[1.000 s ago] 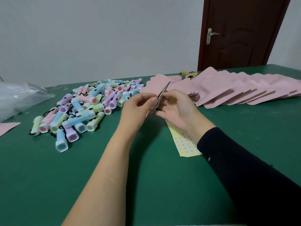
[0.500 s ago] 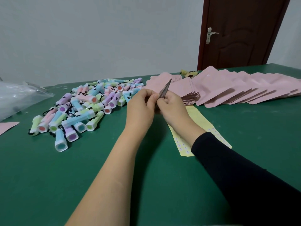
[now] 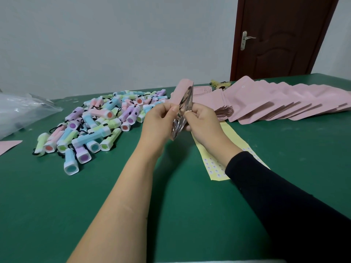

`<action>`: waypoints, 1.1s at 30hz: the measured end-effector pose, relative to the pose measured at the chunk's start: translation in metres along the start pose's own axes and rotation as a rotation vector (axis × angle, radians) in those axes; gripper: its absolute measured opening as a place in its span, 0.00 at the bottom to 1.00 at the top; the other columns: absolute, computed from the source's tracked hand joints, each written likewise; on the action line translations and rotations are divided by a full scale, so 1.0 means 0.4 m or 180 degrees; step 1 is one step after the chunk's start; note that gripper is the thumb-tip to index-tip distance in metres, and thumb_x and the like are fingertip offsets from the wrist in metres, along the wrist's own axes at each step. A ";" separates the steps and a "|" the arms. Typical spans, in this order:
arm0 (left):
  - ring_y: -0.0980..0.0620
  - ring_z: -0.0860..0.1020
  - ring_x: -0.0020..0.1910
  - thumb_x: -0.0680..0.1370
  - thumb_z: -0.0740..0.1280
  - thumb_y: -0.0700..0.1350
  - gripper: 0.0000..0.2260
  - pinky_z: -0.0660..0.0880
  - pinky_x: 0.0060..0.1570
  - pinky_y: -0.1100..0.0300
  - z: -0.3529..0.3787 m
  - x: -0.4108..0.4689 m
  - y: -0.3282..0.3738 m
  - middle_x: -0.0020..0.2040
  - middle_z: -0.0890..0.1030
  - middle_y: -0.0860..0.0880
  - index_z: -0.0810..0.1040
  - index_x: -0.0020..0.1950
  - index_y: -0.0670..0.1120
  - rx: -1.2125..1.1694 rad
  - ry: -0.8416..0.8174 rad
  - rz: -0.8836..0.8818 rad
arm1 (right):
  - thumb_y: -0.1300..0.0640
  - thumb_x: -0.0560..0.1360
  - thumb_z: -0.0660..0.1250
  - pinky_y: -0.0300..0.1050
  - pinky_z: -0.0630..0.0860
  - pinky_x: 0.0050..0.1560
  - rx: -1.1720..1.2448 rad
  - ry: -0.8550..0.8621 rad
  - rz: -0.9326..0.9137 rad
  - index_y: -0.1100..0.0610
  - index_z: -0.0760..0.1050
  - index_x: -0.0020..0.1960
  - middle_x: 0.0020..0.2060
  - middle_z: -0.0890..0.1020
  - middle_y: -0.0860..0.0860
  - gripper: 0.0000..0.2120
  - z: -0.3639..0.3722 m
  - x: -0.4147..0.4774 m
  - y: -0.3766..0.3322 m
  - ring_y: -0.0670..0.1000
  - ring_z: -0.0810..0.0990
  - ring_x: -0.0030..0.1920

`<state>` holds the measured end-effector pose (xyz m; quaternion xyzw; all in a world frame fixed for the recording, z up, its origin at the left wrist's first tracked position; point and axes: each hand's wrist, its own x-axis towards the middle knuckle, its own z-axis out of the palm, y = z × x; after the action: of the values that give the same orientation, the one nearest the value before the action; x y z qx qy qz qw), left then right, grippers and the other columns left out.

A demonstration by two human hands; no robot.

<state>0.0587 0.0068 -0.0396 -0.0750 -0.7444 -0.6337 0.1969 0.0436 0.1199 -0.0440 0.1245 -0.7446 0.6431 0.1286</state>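
A pink pouch (image 3: 182, 95) with a clear front stands edge-on above the green table (image 3: 190, 205), and its two walls are spread apart. My left hand (image 3: 158, 122) pinches its left wall. My right hand (image 3: 204, 120) pinches its right wall. A heap of several pastel toy torches (image 3: 95, 126) lies to the left of my hands. More flat pink pouches (image 3: 275, 103) fan out to the right.
A yellow sheet of small stickers (image 3: 214, 166) lies under my right forearm. At the far left edge sit a clear plastic bag (image 3: 22, 111) and a lone pink pouch (image 3: 7, 147). Behind the table are a white wall and a brown door (image 3: 281, 38).
Both hands have lifted the pouch a little and pulled its walls apart, so its mouth has gone from flat to spread.
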 end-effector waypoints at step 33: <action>0.69 0.75 0.33 0.80 0.64 0.42 0.10 0.67 0.34 0.74 0.017 -0.018 0.024 0.33 0.78 0.65 0.82 0.44 0.52 0.1223 0.0074 0.0656 | 0.63 0.81 0.55 0.52 0.69 0.43 -0.2309 0.0269 -0.1176 0.58 0.67 0.73 0.48 0.82 0.63 0.20 0.000 -0.017 -0.014 0.65 0.79 0.48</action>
<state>0.0674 0.0162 -0.0343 -0.1045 -0.8375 -0.4575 0.2799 0.0520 0.1192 -0.0411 0.1761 -0.8822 0.3094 0.3080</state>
